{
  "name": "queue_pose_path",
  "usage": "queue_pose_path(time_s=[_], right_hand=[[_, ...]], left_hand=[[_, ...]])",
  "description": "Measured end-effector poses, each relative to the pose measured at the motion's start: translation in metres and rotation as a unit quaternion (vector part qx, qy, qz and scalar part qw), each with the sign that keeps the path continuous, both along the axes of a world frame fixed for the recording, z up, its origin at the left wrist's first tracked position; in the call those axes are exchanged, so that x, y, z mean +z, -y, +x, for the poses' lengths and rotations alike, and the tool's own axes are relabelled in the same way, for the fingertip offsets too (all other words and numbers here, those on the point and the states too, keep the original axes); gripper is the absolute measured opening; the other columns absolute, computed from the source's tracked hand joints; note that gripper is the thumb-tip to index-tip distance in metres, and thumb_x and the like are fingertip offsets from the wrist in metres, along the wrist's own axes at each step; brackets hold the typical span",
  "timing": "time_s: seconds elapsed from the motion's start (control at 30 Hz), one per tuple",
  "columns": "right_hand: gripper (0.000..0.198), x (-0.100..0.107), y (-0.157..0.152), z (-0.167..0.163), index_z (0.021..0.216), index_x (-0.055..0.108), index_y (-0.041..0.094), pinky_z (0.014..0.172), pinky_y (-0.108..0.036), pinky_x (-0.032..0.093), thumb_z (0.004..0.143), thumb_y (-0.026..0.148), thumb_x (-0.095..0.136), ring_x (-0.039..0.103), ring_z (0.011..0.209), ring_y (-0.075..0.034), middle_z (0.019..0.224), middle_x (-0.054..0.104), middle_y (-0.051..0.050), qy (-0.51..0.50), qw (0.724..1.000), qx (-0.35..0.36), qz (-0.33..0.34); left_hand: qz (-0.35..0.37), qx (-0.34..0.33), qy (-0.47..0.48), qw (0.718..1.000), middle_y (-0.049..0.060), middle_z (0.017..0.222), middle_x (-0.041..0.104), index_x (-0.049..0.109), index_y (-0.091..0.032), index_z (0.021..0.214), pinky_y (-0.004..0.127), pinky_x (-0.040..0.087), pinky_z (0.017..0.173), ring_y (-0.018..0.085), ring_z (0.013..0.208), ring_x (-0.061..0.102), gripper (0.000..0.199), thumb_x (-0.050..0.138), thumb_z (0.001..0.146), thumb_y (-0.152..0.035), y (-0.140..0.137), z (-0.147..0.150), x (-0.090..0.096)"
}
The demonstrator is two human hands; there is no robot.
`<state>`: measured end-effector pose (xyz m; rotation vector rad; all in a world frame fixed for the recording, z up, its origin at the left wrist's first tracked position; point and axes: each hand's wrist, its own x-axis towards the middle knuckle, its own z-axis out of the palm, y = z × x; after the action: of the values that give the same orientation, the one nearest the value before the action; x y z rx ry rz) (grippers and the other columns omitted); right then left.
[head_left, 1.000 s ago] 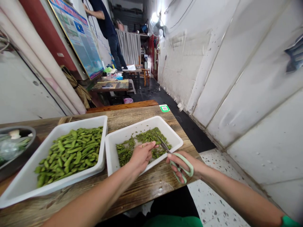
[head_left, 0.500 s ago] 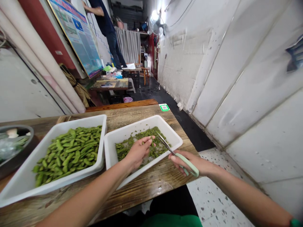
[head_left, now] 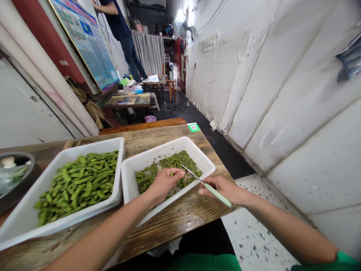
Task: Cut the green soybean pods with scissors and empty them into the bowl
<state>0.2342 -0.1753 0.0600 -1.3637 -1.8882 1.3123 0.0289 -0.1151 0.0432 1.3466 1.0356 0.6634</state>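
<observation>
My left hand (head_left: pixel 166 183) is closed over the right-hand white tray (head_left: pixel 211 168), and the green tip of an edamame pod (head_left: pixel 171 173) shows between its fingers. Scissors (head_left: pixel 217 194) with pale green handles are in my right hand (head_left: pixel 221 188), at that tray's near right rim. Their blades point up and left, close to my left fingertips. Cut pod ends and bits of green (head_left: pixel 180 161) lie across the tray's bottom. To the left, a second white tray (head_left: pixel 120 150) carries a heap of edamame pods (head_left: pixel 81 184).
Both trays stand on a wooden table (head_left: pixel 158 136). A dark bowl (head_left: pixel 31 171) with a plastic bag in it is at the far left. A QR-code card (head_left: pixel 193 127) lies near the table's far corner. Farther back, a person (head_left: pixel 120 32) stands raised beside a poster (head_left: pixel 87 41).
The scissors have turned so their handles now show edge-on and the blades look nearly together. My left fingers have curled in more. The whole view has shifted slightly.
</observation>
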Motion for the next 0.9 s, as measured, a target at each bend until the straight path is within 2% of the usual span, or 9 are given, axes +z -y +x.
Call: queue_pose_path(time_s=[0.2, 0.27, 0.33, 0.47, 0.57, 0.63, 0.73, 0.8, 0.9], right_hand=[[0.035, -0.004, 0.0, 0.003, 0.072, 0.051, 0.016, 0.038, -0.018, 0.027, 0.069, 0.049, 0.064, 0.033, 0.039, -0.005, 0.05, 0.037, 0.007, -0.026, 0.996, -0.015, -0.084], [0.035, -0.003, 0.0, 0.006, 0.077, 0.05, 0.018, 0.034, -0.017, 0.028, 0.069, 0.049, 0.064, 0.033, 0.035, -0.005, 0.05, 0.037, 0.008, -0.063, 0.991, -0.023, -0.119], [0.035, -0.002, 0.001, 0.01, 0.08, 0.049, 0.018, 0.032, -0.017, 0.03, 0.071, 0.049, 0.063, 0.033, 0.034, -0.005, 0.048, 0.035, 0.009, -0.095, 0.985, -0.036, -0.14], [0.034, 0.0, 0.003, 0.014, 0.083, 0.049, 0.018, 0.032, -0.016, 0.03, 0.072, 0.048, 0.062, 0.032, 0.033, -0.004, 0.047, 0.033, 0.011, -0.121, 0.982, -0.052, -0.136], [0.036, 0.0, 0.004, 0.013, 0.084, 0.049, 0.017, 0.031, -0.015, 0.028, 0.073, 0.049, 0.061, 0.032, 0.033, -0.003, 0.046, 0.034, 0.011, -0.099, 0.985, -0.056, -0.129], [0.038, -0.001, 0.004, 0.012, 0.085, 0.049, 0.017, 0.031, -0.015, 0.027, 0.073, 0.05, 0.061, 0.032, 0.032, -0.003, 0.045, 0.034, 0.011, -0.082, 0.987, -0.051, -0.13], [0.039, -0.004, 0.001, 0.012, 0.086, 0.049, 0.017, 0.031, -0.015, 0.027, 0.074, 0.053, 0.058, 0.032, 0.032, -0.004, 0.044, 0.034, 0.011, -0.076, 0.988, -0.039, -0.129], [0.039, -0.006, 0.0, 0.012, 0.088, 0.049, 0.017, 0.031, -0.015, 0.029, 0.075, 0.053, 0.056, 0.032, 0.032, -0.004, 0.044, 0.033, 0.011, -0.077, 0.988, -0.034, -0.13], [0.039, -0.007, -0.002, 0.01, 0.089, 0.049, 0.017, 0.031, -0.016, 0.03, 0.076, 0.053, 0.056, 0.031, 0.033, -0.004, 0.045, 0.033, 0.011, -0.082, 0.987, -0.026, -0.135]], left_hand=[[-0.036, -0.003, -0.051, 0.998, -0.009, 0.04, 0.029, 0.061, -0.011, 0.081, 0.02, 0.01, 0.038, 0.004, 0.037, 0.016, 0.036, 0.066, 0.066, -0.044, -0.016, -0.013, 0.02], [-0.01, -0.016, -0.062, 0.998, -0.007, 0.042, 0.035, 0.063, -0.012, 0.09, 0.019, 0.014, 0.037, 0.005, 0.036, 0.019, 0.039, 0.063, 0.069, -0.044, -0.026, -0.021, 0.03], [0.065, -0.054, -0.118, 0.989, -0.003, 0.044, 0.044, 0.067, -0.011, 0.087, 0.02, 0.023, 0.038, 0.009, 0.036, 0.027, 0.037, 0.055, 0.074, -0.043, -0.037, -0.027, 0.036], [0.178, -0.081, -0.262, 0.945, 0.005, 0.053, 0.061, 0.071, -0.014, 0.061, 0.021, 0.039, 0.052, 0.017, 0.054, 0.052, 0.025, 0.056, 0.07, -0.032, -0.054, -0.032, 0.027], [0.199, -0.117, -0.288, 0.929, 0.004, 0.072, 0.068, 0.072, -0.016, 0.078, 0.021, 0.04, 0.065, 0.017, 0.069, 0.057, 0.02, 0.062, 0.063, -0.027, -0.067, -0.04, 0.018], [0.197, -0.103, -0.286, 0.932, 0.004, 0.079, 0.068, 0.07, -0.014, 0.086, 0.023, 0.04, 0.068, 0.016, 0.072, 0.057, 0.028, 0.062, 0.064, -0.031, -0.075, -0.049, 0.017], [0.177, -0.071, -0.306, 0.933, 0.003, 0.075, 0.066, 0.067, -0.012, 0.082, 0.023, 0.04, 0.064, 0.015, 0.069, 0.055, 0.029, 0.06, 0.064, -0.034, -0.081, -0.065, 0.021], [0.175, -0.096, -0.368, 0.908, 0.002, 0.072, 0.064, 0.065, -0.013, 0.081, 0.022, 0.039, 0.06, 0.015, 0.067, 0.054, 0.024, 0.057, 0.064, -0.029, -0.081, -0.072, 0.023], [0.208, -0.135, -0.495, 0.833, 0.006, 0.076, 0.064, 0.063, -0.013, 0.083, 0.024, 0.039, 0.059, 0.017, 0.069, 0.055, 0.023, 0.05, 0.065, -0.019, -0.079, -0.075, 0.019]])
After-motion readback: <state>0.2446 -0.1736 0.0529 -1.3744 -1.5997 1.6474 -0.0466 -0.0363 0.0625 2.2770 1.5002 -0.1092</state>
